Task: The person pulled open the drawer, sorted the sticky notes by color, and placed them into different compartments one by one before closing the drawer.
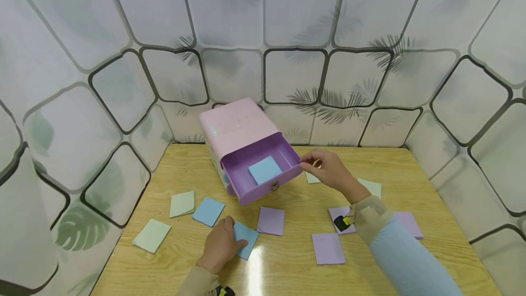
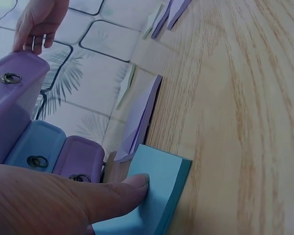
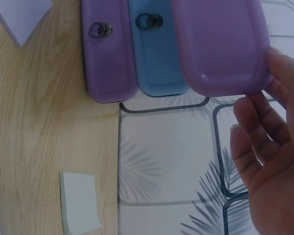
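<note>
A small chest with a pink top (image 1: 238, 124) stands at the back of the table, its top purple drawer (image 1: 259, 191) pulled out. Inside that drawer lies a blue sticky note pad (image 1: 264, 169). My right hand (image 1: 326, 168) pinches the drawer's right front corner between thumb and fingers. At the front, my left hand (image 1: 222, 243) holds another blue sticky note pad (image 1: 248, 241) at its left side. In the left wrist view the thumb presses on that pad's top (image 2: 159, 171); the other fingers are hidden there.
Below the open drawer are a shut blue drawer (image 3: 159, 58) and a shut purple drawer (image 3: 110, 63) with ring pulls. Around lie a blue pad (image 1: 208, 211), green pads (image 1: 152, 235), and several purple pads (image 1: 328, 249). Patterned walls (image 1: 296, 76) enclose the table.
</note>
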{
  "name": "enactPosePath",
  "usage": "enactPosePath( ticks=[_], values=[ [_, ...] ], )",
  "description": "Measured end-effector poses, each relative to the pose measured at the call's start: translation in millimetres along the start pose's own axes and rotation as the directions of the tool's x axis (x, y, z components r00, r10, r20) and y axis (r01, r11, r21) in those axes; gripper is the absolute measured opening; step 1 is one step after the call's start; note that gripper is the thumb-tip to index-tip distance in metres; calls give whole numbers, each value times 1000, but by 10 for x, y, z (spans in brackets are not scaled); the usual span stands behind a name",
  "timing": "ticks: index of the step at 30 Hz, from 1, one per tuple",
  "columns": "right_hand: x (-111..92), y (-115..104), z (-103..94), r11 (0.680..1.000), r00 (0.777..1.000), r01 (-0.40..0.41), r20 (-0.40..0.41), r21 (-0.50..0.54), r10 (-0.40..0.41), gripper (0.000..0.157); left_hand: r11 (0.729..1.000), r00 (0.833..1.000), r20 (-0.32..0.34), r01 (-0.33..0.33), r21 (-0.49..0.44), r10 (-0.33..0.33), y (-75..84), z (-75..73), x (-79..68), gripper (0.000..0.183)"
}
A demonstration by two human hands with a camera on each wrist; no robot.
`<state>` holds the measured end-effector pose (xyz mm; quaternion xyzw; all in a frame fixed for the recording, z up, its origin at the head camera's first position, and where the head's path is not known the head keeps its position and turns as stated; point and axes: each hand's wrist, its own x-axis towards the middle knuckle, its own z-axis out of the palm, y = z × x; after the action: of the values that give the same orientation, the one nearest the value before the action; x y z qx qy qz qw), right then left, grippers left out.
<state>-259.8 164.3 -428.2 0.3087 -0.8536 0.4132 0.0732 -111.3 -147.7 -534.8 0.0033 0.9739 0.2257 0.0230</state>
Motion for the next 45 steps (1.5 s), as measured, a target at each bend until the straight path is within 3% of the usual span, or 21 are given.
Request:
enactPosePath(
  ticks=[10,16,21,25,32,39,45],
  values=[
    [22,47,33,1000,1000,13,1,-12,-13,11,999,999,-35,-28,-15,28,-51,28,21,57],
    [33,19,32,1000,1000,20,-3,-4,-20,11,999,999,-41,-23,-28,21,-61,-26,31,31],
    [29,6,30,1000,1000,17,2,-4,-17,10,993,997,-77,-35,-115,26,-101,-67,31,13],
    [19,16,29,1000,1000,9,4,0,-9,11,976,992,-120,-61,-207,36,-154,-99,31,9],
    [13,23,27,1000,1000,-2,-1,5,2,11,925,996,-86,-7,-380,-28,-174,-220,18,5],
    [3,25,22,1000,1000,-4,-3,11,4,11,906,991,-126,-14,-422,-44,-220,-284,21,7],
    [0,46,27,1000,1000,6,-18,9,-5,11,878,985,-167,-35,-477,-51,-186,-466,2,11]
  ],
)
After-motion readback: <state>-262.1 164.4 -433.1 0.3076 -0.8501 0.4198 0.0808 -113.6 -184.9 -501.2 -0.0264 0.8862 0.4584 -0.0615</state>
